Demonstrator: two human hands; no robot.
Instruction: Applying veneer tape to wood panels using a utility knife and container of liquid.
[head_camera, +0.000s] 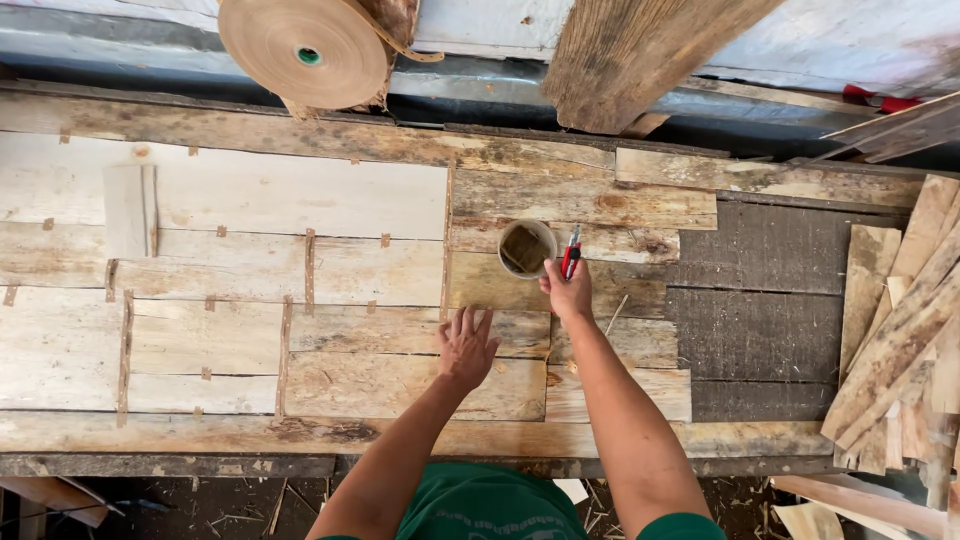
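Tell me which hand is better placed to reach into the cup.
Right, probably. The right hand, holding a red tool, sits beside the cup; the left hand lies flat on the veneer sheets.

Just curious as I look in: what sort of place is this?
Probably a veneer or wood workshop: thin wood sheets patched with tape cover the bench, a big roll of paper tape hangs above, and offcuts are stacked at the side.
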